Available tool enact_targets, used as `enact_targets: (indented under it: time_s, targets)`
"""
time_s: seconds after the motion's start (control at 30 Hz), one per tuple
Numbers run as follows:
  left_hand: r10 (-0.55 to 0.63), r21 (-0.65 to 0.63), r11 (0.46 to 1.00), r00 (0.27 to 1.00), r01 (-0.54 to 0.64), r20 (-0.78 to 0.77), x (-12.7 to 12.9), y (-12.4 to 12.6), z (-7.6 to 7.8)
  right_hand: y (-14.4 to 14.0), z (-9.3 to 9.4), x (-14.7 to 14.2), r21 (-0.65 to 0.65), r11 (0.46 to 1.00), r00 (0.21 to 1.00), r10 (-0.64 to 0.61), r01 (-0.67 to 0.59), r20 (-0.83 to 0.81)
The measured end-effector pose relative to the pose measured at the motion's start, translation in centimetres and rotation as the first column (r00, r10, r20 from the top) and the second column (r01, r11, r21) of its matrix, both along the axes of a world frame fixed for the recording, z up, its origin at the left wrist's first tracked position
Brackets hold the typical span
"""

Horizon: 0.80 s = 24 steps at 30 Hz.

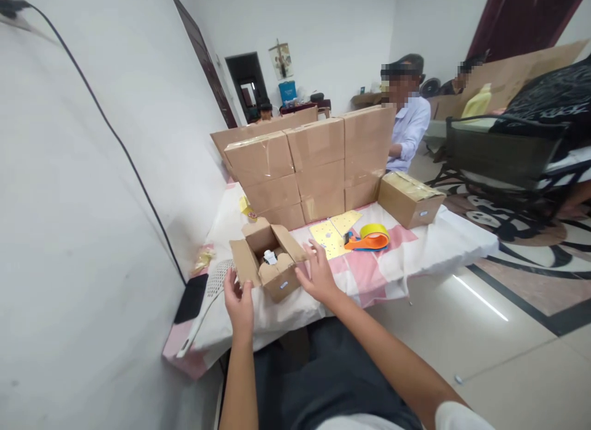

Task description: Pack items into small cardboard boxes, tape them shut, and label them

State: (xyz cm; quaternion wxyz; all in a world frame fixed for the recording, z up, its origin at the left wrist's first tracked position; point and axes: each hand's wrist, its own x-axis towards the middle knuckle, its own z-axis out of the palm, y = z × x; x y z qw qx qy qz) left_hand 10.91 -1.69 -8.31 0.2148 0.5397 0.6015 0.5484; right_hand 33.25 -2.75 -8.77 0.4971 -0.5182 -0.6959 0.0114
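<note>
An open cardboard box stands near the front edge of the table, its flaps spread outward. Inside it sits a white object with a rounded top, partly hidden by cardboard inside; its kind is unclear. My left hand is at the lower end of the left flap, thumb and fingers apart. On the other side, my right hand is beside the right flap with its fingers spread, the thumb close to the box wall. Whether either hand presses on the cardboard is hard to tell.
Stacked taped boxes form a wall at the back of the table. An orange tape dispenser with yellow tape lies to the right, by yellow sheets. A closed box stands at the right. A person sits beyond.
</note>
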Motion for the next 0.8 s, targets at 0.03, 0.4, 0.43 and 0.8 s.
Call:
enact_targets:
  time_s: [0.03, 0.4, 0.43, 0.8]
  targets:
    - [-0.009, 0.006, 1.0, 1.0, 0.009, 0.011, 0.1, 0.0, -0.1, 0.0, 0.6, -0.4, 0.004, 1.0, 0.996, 0.028, -0.028, 0.081]
    - [0.037, 0.151, 0.988, 0.937, 0.017, -0.348, -1.1, 5.3, 5.8, 1.4, 2.4, -1.9, -0.19, 0.956, 0.86, 0.285, -0.223, 0.424]
    - [-0.029, 0.106, 0.991, 0.906, 0.081, -0.423, -0.9, 7.2, 6.8, 1.4, 2.0, -1.8, -0.194, 0.956, 0.866, 0.282, -0.219, 0.412]
    - [-0.323, -0.299, 0.944, 0.592, 0.142, -0.739, 0.8, 18.8, 8.4, 0.9, -0.3, -1.6, -0.19, 0.968, 0.932, 0.216, -0.165, 0.29]
